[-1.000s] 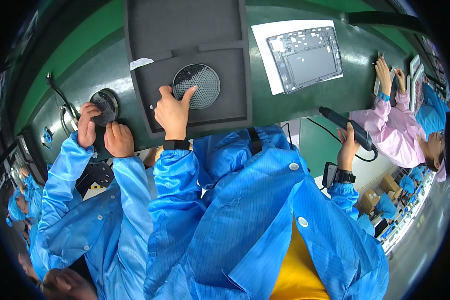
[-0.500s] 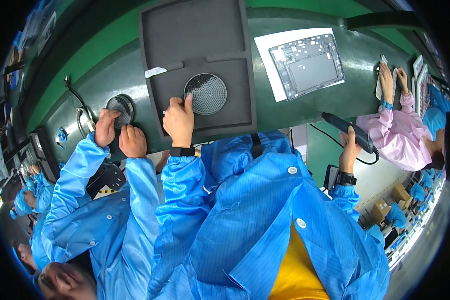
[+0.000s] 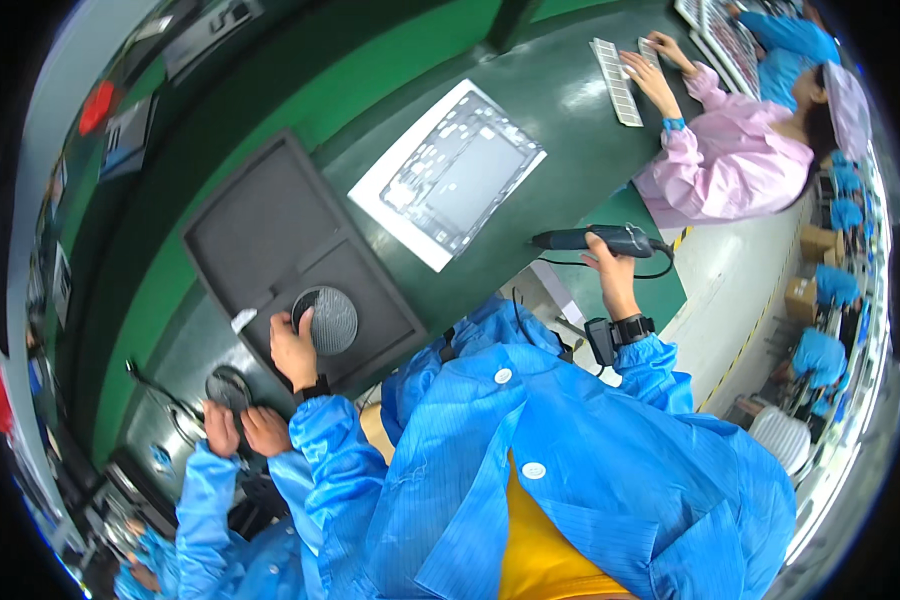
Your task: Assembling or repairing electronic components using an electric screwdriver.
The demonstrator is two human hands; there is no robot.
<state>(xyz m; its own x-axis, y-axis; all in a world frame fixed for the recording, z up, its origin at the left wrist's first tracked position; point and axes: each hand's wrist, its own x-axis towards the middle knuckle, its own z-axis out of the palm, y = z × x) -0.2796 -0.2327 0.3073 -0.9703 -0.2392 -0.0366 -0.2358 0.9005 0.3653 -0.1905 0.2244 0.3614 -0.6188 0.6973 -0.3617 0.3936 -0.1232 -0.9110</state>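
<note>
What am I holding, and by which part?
Your right hand holds the dark corded tool around its body. Your left hand is at the rim of the round dish; whether it grips can't be told.

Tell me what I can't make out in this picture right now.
All in the head view:
- Left hand: whether its fingertips pinch anything; too small and blurred.
- Round dish: what its grid holds; too small, and partly covered by that hand.
- Right hand: some fingers, hidden behind the power driver.
- Tablet-like chassis: its fine parts; blurred.
- Co-worker's blue sleeve at left: the wearer's head, cut off by the lower edge.
</note>
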